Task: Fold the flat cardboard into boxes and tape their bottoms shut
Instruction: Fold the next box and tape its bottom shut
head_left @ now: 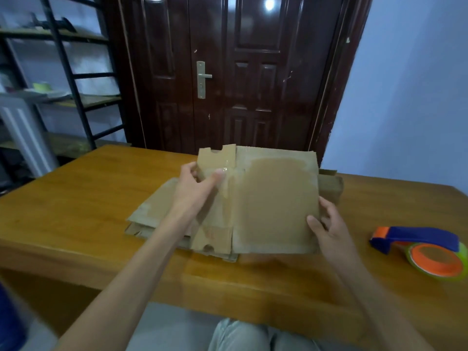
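Barely begun, by the look of it — both hands hold one flattened cardboard box [273,198] above the stack of flat cardboard [154,211] on the counter [76,198]. The left hand [195,186] pinches its notched flap, the right hand [329,224] grips its near-right corner; nothing is folded, and the tape dispenser [417,247] lies untouched — right.

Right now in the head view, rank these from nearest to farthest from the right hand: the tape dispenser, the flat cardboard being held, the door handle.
1. flat cardboard: held at its right edge by the right hand.
2. tape dispenser: on the table, to the hand's right.
3. door handle: on the door beyond the table, up and left.
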